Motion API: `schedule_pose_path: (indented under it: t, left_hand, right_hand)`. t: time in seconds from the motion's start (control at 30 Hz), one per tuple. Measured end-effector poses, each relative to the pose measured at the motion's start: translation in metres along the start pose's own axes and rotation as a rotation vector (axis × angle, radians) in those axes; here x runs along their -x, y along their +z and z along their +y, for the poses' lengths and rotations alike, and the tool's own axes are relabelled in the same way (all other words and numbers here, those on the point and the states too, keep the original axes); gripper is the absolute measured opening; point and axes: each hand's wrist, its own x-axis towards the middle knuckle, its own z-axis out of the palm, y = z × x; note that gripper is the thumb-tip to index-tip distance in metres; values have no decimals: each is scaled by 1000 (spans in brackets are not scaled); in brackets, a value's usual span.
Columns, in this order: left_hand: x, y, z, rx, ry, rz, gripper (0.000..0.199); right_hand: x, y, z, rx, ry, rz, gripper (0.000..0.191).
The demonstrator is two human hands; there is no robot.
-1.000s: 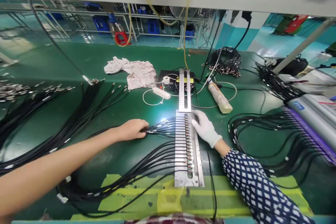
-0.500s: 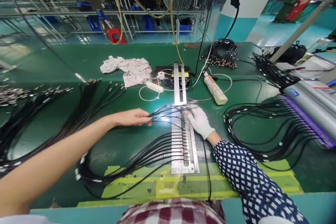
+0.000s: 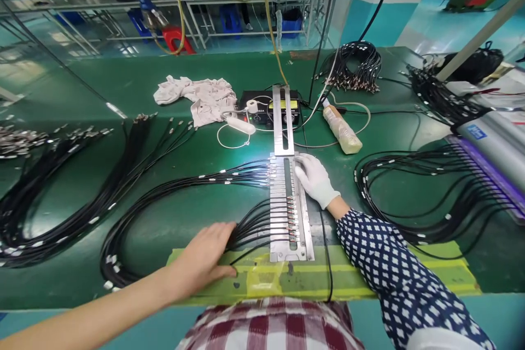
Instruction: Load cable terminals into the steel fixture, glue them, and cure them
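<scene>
On the green bench (image 3: 340, 167), likely springy cables (image 3: 241, 234) are best gripped behind fragile tips (image 3: 292, 220); left hand (image 3: 200, 263) is spread over them; grip of right hand (image 3: 316, 180) cannot be told.

From my seat behind the head view, I see my left forearm (image 3: 110, 309) reach in from the lower left, bare along its visible length. The left wrist (image 3: 166, 284) is fairly straight, and my left hand (image 3: 205, 257) is bare, back upward, its fingers (image 3: 223, 228) close together and the left thumb (image 3: 223, 272) spread toward my body.

My right hand (image 3: 316, 180) sits farther out — white-gloved, knuckles up, fingers bent and angled forward and left. A band of bare right wrist (image 3: 338, 206) shows between glove and dark patterned sleeve (image 3: 381, 262); that arm slants in from the lower right. Its fingertips are too small to read — I can't judge their pinch.
</scene>
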Motion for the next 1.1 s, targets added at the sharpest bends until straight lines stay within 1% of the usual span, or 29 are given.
schedule_pose_path:
  t: [0.03, 0.07, 0.1, 0.13, 0.2, 0.3, 0.37, 0.4, 0.47, 0.53, 0.6, 0.67, 0.73, 0.87, 0.93, 1.0, 1.03, 1.07, 1.1]
  left_hand:
    - [4, 6, 5, 17, -23, -36, 48]
    - [5, 8, 9, 31, -46, -63, 31]
    - [5, 6, 12, 47, -63, -82, 22]
    - [3, 1, 14, 78, -70, -91, 20]
    - [-1, -18, 20, 224, -92, -123, 22]
    - [-7, -56, 31, 541, -178, -253, 40]
    - [-11, -75, 35, 638, -174, -306, 47]
    - [-14, -80, 35, 622, -140, -301, 48]
    - [-22, -80, 28, 464, -76, -242, 46]
    - [-29, -71, 14, 207, -75, -140, 44]
    - [-35, -61, -2, 34, -85, -52, 41]
    - [-39, -56, -16, -2, -50, -3, 42]
    - [-42, -57, -26, 11, 0, 5, 43]
    - [-46, -67, -42, 12, 9, -25, 47]
    - [-47, -72, -47, -36, 12, -21, 50]
    - [-53, -75, -49, -182, 26, 45, 48]
    - [-58, -75, -49, -267, 38, 110, 47]
    - [-65, -76, -48, -337, 59, 181, 49]
    - [-75, -76, -47, -377, 90, 239, 61]
  right_hand:
    - [0, 0, 0, 0, -3, 1, 42]
    - [0, -1, -1, 0, -6, 3, 42]
    - [0, -1, -1, 1, -9, 5, 42]
    - [0, -1, -1, 2, -12, 7, 42]
    - [0, 0, 0, 5, -17, 12, 41]
    - [0, 3, 4, 10, -23, 20, 40]
    - [-1, 5, 6, 14, -23, 24, 39]
    - [-1, 5, 7, 15, -24, 25, 39]
    - [-1, 6, 8, 14, -28, 29, 38]
    - [-1, 6, 7, 9, -34, 32, 38]
    - [-1, 6, 7, 2, -39, 37, 38]
    - [-1, 6, 8, -4, -42, 43, 38]
    - [-1, 6, 9, -8, -43, 51, 39]
    - [-1, 7, 10, -15, -51, 53, 39]
    - [-1, 6, 10, -18, -52, 57, 39]
    - [-1, 6, 9, -21, -49, 63, 39]
    - [-1, 6, 9, -22, -48, 65, 39]
    - [-1, 6, 8, -22, -48, 66, 39]
    - [-2, 5, 8, -22, -49, 65, 39]
